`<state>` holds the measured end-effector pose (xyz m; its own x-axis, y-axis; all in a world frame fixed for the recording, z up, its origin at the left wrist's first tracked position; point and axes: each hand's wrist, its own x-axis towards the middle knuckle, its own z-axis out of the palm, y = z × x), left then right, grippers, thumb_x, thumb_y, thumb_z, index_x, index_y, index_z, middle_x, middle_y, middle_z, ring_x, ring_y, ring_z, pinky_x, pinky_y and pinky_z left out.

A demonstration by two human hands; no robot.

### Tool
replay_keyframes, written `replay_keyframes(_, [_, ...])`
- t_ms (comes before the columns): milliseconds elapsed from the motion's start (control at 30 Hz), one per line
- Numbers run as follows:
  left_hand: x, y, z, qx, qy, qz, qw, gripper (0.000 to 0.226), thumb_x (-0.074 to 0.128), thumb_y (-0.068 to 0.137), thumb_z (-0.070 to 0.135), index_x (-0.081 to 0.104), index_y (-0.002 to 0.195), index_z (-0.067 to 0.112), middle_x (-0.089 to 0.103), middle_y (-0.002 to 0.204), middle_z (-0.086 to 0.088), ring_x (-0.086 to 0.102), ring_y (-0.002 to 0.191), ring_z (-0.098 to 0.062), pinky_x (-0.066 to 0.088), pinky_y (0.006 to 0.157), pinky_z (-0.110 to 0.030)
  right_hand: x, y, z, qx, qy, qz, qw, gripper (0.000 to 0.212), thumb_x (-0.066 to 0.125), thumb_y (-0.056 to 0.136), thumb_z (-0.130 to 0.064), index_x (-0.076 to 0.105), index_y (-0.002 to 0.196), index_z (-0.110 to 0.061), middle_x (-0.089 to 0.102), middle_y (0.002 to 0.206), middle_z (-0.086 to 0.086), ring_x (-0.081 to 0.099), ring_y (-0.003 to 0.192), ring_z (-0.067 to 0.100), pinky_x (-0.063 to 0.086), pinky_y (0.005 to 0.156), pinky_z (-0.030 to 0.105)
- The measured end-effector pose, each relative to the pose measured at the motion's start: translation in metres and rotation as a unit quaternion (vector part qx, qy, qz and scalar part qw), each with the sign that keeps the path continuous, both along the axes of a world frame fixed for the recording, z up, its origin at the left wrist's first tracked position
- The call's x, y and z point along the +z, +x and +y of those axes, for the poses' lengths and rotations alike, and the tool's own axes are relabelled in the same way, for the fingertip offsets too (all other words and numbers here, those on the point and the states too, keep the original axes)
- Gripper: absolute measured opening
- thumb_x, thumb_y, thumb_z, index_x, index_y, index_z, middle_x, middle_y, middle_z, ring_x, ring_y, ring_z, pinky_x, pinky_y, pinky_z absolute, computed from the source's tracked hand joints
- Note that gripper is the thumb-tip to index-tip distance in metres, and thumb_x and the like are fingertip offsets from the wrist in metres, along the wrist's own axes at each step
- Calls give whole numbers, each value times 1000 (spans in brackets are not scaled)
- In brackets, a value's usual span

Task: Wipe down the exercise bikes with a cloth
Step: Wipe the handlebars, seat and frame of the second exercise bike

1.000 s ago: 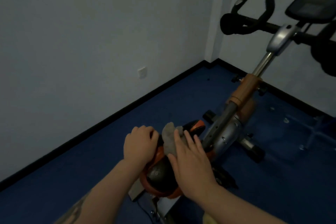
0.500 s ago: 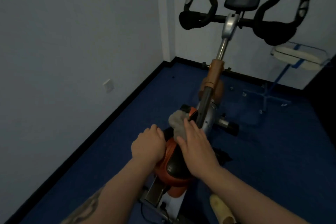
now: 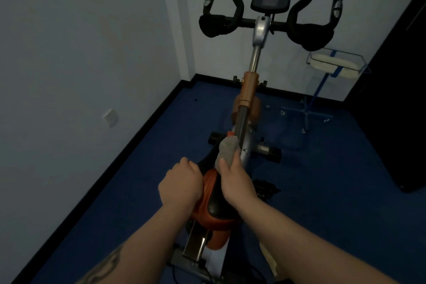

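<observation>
Right hand (image 3: pixel 237 182) has the grey cloth (image 3: pixel 227 150) pinned under its fingers at the front tip of the seat (image 3: pixel 215 205), right beside the bike (image 3: pixel 247 122) post. Left hand (image 3: pixel 181 183) curls over the seat's left edge, gripping it.

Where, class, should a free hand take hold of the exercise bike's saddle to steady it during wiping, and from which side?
Grip the wide orange rear of the saddle, coming from the left as the left hand does. That end looks broad enough for curled fingers. The narrow nose ahead is taken: the right hand holds the grey cloth there, beside the grey post.
</observation>
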<state>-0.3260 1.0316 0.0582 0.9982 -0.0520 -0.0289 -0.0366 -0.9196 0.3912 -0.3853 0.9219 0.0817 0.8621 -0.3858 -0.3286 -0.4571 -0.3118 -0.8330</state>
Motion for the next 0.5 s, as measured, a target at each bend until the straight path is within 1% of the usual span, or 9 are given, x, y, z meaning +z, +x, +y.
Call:
replay_keyframes(67, [1,-1,0,3,-7,4,1000,33,26,99,31,51,84,16,58,82,2,56,76,-19,39,64,-33,8,7,-4,-16,56,7,998,60,24,104,-43,-1,155,-21,22,158,10,28,142,26,23,117,40])
replay_keyframes(133, [1,-1,1,6,-22,10,1000,32,26,99,30,49,80,17,57,80,2,54,74,-18,38,63,-33,19,-1,-8,-27,113,-20,993,53,27,104,-42,21,153,-22,37,151,9,38,136,23,28,115,40])
replay_keyframes(200, [-1,0,2,6,-28,13,999,31,27,99,28,47,78,17,56,78,3,53,72,-17,36,61,-32,35,-13,-15,-22,160,-51,986,43,31,103,-43,43,141,-27,54,136,0,51,123,16,36,111,38])
replay_keyframes(267, [-2,0,1,1,-27,11,1000,29,28,98,27,47,78,17,55,77,3,53,70,-16,35,58,-31,49,-21,-18,10,214,-59,975,36,34,102,-46,50,132,-36,58,127,-8,54,117,9,38,109,32])
replay_keyframes(300, [-1,0,1,0,-27,9,1000,29,28,98,28,48,79,17,56,77,2,54,70,-17,36,58,-31,49,-24,-16,32,205,-50,977,36,34,101,-47,50,132,-37,58,127,-9,53,118,8,37,109,31])
replay_keyframes(367, [0,-1,2,3,-31,9,999,31,28,98,29,49,80,17,56,77,2,55,70,-17,37,59,-31,39,-28,-9,84,87,-6,993,43,30,103,-44,45,139,-27,48,142,1,43,131,16,29,114,38])
replay_keyframes(433, [1,0,1,1,-32,8,999,31,27,99,30,50,81,17,57,77,2,55,71,-18,39,60,-32,20,-29,0,105,-42,51,992,57,21,104,-42,18,152,-11,11,161,11,9,148,21,7,121,40])
replay_keyframes(467, [1,0,1,0,-33,7,999,31,27,99,30,50,81,17,57,78,2,55,71,-18,39,61,-32,11,-27,2,83,-82,78,990,62,16,104,-44,5,154,-9,-5,162,10,-7,148,19,-3,121,38])
replay_keyframes(500, [0,0,1,-1,-34,5,999,31,27,99,30,49,81,16,57,78,2,55,71,-18,40,61,-32,4,-24,1,51,-123,95,986,65,12,103,-46,-3,153,-8,-15,160,9,-17,147,18,-11,119,37])
